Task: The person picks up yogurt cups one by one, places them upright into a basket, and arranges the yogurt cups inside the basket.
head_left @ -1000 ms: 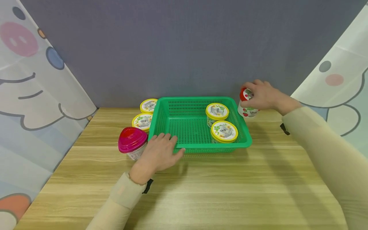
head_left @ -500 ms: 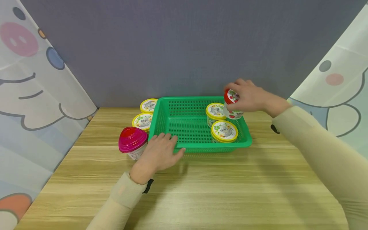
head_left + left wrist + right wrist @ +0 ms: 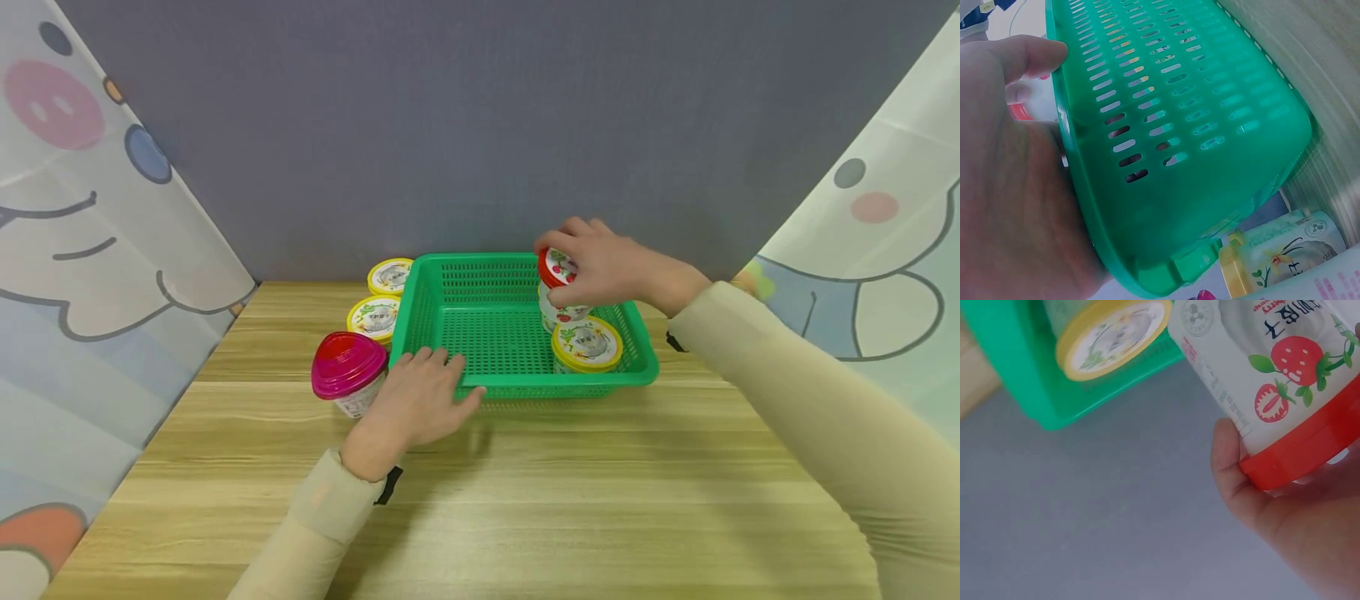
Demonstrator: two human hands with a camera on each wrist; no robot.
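My right hand (image 3: pixel 607 265) grips a white yogurt tub (image 3: pixel 1235 369) by its red lid (image 3: pixel 1310 450), fingers and thumb on either side. The tub has strawberries printed on it and hangs tilted over the right part of a green plastic basket (image 3: pixel 521 380). Underneath, it mostly hides a yellow-lidded tub. Another yellow-lidded tub (image 3: pixel 587 344) stands in the basket's front right corner. At the front left, my left hand (image 3: pixel 415 400) holds the basket rim (image 3: pixel 1072 140), with its fingers hooked over and its thumb on the edge.
Left of the basket stand two yellow-lidded tubs (image 3: pixel 373 317) and, nearer, a tub with a magenta lid (image 3: pixel 348 367). A grey panel (image 3: pixel 480 125) rises behind the wooden table (image 3: pixel 525 500). Cartoon-printed curtains (image 3: pixel 82 225) flank both sides.
My right hand has carried the red-lidded tub leftward from beside the basket's right end to over the basket's right part. My left hand has stayed at the rim.
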